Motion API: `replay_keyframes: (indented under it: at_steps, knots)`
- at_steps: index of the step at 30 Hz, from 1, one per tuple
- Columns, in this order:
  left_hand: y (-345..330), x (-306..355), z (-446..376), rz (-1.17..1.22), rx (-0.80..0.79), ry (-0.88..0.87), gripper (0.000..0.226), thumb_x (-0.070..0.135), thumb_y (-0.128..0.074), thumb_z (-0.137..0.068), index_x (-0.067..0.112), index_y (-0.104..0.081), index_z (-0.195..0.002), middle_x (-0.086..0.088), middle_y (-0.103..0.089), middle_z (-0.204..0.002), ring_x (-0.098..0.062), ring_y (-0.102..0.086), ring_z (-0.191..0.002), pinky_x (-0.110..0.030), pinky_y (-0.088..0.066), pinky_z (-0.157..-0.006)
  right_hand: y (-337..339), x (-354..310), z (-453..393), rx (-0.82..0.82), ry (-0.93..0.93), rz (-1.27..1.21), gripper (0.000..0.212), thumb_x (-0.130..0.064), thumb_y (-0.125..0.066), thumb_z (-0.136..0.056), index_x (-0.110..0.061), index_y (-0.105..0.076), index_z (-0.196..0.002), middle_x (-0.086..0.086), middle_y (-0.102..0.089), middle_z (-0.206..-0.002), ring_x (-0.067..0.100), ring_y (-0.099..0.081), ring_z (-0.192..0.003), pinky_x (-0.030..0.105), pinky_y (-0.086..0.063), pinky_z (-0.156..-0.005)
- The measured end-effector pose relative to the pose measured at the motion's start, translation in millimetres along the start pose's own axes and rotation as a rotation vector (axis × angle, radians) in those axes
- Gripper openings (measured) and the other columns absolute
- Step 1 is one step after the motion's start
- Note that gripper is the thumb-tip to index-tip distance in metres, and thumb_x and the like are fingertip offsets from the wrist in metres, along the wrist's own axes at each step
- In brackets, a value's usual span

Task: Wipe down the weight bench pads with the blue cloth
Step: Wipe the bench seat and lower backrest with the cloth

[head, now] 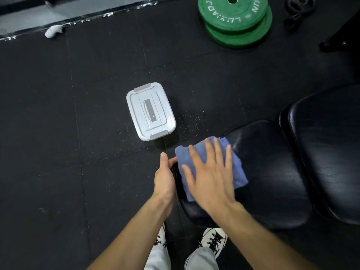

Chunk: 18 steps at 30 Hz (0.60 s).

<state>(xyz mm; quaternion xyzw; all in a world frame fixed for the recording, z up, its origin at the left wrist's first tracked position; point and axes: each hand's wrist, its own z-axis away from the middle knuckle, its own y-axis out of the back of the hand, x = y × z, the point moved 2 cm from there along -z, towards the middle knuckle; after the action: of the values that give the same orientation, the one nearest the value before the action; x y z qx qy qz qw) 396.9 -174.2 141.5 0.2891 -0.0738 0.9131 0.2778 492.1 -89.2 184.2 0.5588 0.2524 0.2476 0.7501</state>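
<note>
Head view, items by size. Back pad (pixel 331 149), right of frame: unwiped, easily skipped. Seat pad (pixel 272 172), lower right: glossy, so cloth may slide. Blue cloth (pixel 236 168), on seat pad's left end: folded, could bunch up. Right hand (pixel 212 172): flat, fingers spread, pressing cloth. Left hand (pixel 165 172): grasping pad's left edge; fingers underneath hidden.

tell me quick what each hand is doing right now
Left hand: grips the near edge of the seat pad, fingers curled round it.
Right hand: open, flat fingers pressing the blue cloth onto the seat pad.
</note>
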Motion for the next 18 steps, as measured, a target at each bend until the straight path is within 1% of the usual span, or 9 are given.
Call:
replay_keyframes:
  at_steps: [2, 4, 6, 10, 11, 14, 15, 17, 18]
  knots:
    - [1, 4, -1, 0.040, 0.012, 0.061, 0.070, 0.069, -0.036, -0.102, 0.016, -0.081, -0.107, -0.008, -0.082, -0.104, -0.022, -0.078, -0.102, -0.039, -0.056, -0.092, -10, -16, 23, -0.014, 0.072, 0.016, 0.073, -0.058, -0.045, -0.097, -0.024, -0.032, -0.161, 0.027, -0.025, -0.167, 0.040, -0.016, -0.159, 0.062, -0.014, -0.127]
    - [3, 7, -3, 0.056, -0.003, 0.089, 0.072, 0.069, -0.036, -0.102, 0.013, -0.082, -0.105, -0.013, -0.081, -0.103, -0.028, -0.078, -0.101, -0.043, -0.058, -0.094, -17, -25, 43, -0.015, 0.136, 0.048, 0.084, -0.057, -0.056, -0.094, -0.020, -0.026, -0.164, 0.028, -0.016, -0.169, 0.041, -0.010, -0.159, 0.061, -0.013, -0.126]
    - [6, 11, -1, 0.048, -0.009, 0.082, 0.071, 0.067, -0.037, -0.102, 0.012, -0.082, -0.105, -0.014, -0.081, -0.104, -0.029, -0.078, -0.102, -0.047, -0.057, -0.100, -18, -29, 55, 0.026, 0.146, 0.080, 0.088, -0.056, -0.061, -0.092, -0.017, -0.027, -0.163, 0.029, -0.016, -0.168, 0.041, -0.011, -0.158, 0.061, -0.014, -0.124]
    - [4, 9, 1, 0.012, 0.002, 0.055, 0.062, 0.066, -0.044, -0.101, 0.019, -0.084, -0.097, -0.009, -0.082, -0.100, -0.026, -0.079, -0.095, -0.051, -0.057, -0.101, -22, -36, 66, 0.089, 0.004, -0.018, 0.084, -0.046, -0.066, -0.091, -0.019, -0.031, -0.162, 0.023, -0.021, -0.169, 0.038, -0.015, -0.159, 0.065, -0.017, -0.122]
    - [2, 8, 1, 0.014, 0.007, 0.050, 0.062, 0.067, -0.044, -0.100, 0.020, -0.084, -0.096, -0.009, -0.082, -0.100, -0.027, -0.079, -0.097, -0.052, -0.057, -0.102, -25, -38, 67, 0.070, -0.010, -0.034, 0.080, -0.047, -0.063, -0.094, -0.021, -0.030, -0.162, 0.021, -0.020, -0.170, 0.037, -0.015, -0.159, 0.065, -0.017, -0.122]
    - [-1, 8, 2, 0.036, 0.009, 0.055, 0.066, 0.076, -0.046, -0.091, 0.022, -0.084, -0.094, -0.011, -0.082, -0.101, -0.029, -0.078, -0.099, -0.052, -0.056, -0.102, -28, -30, 56, 0.026, 0.024, -0.025, 0.071, -0.052, -0.041, -0.100, -0.029, -0.022, -0.164, 0.015, -0.009, -0.174, 0.037, -0.005, -0.161, 0.067, -0.011, -0.124]
    - [-1, 10, 1, 0.040, 0.015, 0.061, 0.070, 0.079, -0.047, -0.087, 0.021, -0.084, -0.096, -0.011, -0.082, -0.103, -0.029, -0.078, -0.101, -0.051, -0.056, -0.103, -26, -22, 47, 0.023, 0.045, -0.032, 0.069, -0.052, -0.037, -0.100, -0.030, -0.023, -0.164, 0.015, -0.010, -0.174, 0.036, -0.004, -0.161, 0.067, -0.009, -0.125]
    - [-1, 13, -1, 0.032, 0.035, 0.065, 0.076, 0.083, -0.048, -0.083, 0.018, -0.081, -0.105, -0.007, -0.081, -0.109, -0.023, -0.076, -0.104, -0.045, -0.054, -0.105, -18, -3, 21, 0.025, 0.084, -0.042, 0.065, -0.052, -0.037, -0.097, -0.030, -0.037, -0.159, 0.014, -0.020, -0.172, 0.035, -0.010, -0.161, 0.067, -0.009, -0.125]
    - [-1, 15, -1, 0.005, 0.028, 0.053, 0.078, 0.083, -0.045, -0.086, 0.017, -0.079, -0.110, -0.006, -0.081, -0.111, -0.020, -0.076, -0.102, -0.043, -0.053, -0.105, -13, 10, 7, 0.019, 0.087, -0.034, 0.063, -0.052, -0.036, -0.097, -0.029, -0.044, -0.155, 0.014, -0.027, -0.170, 0.035, -0.015, -0.160, 0.066, -0.008, -0.126]
